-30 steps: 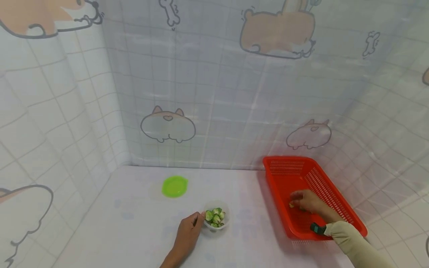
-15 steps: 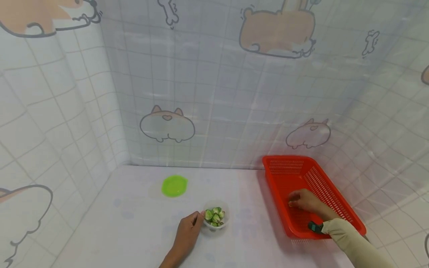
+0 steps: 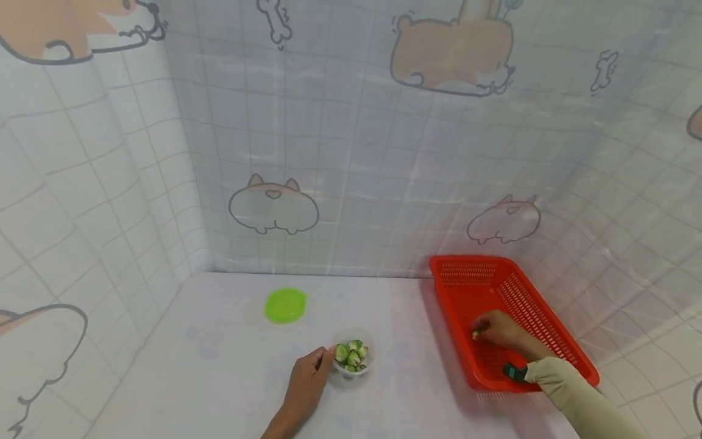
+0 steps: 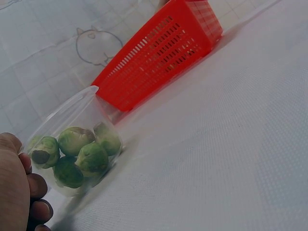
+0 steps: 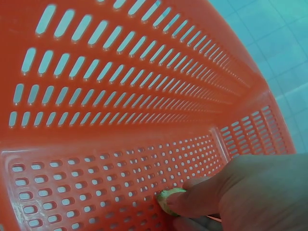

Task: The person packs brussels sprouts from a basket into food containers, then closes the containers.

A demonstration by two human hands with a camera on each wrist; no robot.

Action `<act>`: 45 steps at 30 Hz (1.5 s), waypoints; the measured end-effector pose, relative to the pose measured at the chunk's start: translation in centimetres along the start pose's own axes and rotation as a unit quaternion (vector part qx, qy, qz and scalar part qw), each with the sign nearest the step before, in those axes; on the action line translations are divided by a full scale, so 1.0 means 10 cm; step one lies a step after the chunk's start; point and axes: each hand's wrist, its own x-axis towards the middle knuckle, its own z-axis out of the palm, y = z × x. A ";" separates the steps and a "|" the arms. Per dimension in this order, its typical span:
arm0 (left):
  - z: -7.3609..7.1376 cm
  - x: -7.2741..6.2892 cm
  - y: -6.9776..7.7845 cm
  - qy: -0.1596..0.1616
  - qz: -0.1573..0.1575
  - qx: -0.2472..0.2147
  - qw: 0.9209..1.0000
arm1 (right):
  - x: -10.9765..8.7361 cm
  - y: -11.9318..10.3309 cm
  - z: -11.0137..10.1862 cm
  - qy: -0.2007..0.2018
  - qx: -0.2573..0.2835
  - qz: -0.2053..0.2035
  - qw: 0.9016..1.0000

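Observation:
A clear plastic bowl (image 4: 103, 113) on the white table holds several Brussels sprouts (image 4: 92, 159). My left hand (image 3: 308, 379) pinches its rim from the left, thumb and fingers at the edge. Off to the right stands a red slotted basket (image 3: 466, 366). Inside it, low near the floor, my right hand (image 3: 501, 329) pinches a small green Brussels sprout (image 5: 168, 198) between thumb and fingers. Most of that sprout is hidden by the fingers in the right wrist view.
A bright green round lid (image 3: 286, 305) lies flat on the table (image 3: 230, 366), behind and left of the bowl. White curtain-like sheeting (image 3: 351, 152) with cartoon dogs encloses the back and both sides. The basket's high walls surround my right hand.
My right hand stays in the basket, its fingers shifting slightly around the sprout, which shows again at the fingertips. The left hand and the bowl have not moved.

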 end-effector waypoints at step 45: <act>0.01 -0.01 0.01 0.010 0.010 0.011 1.000 | -0.04 -0.12 -0.05 0.051 0.027 0.022 0.998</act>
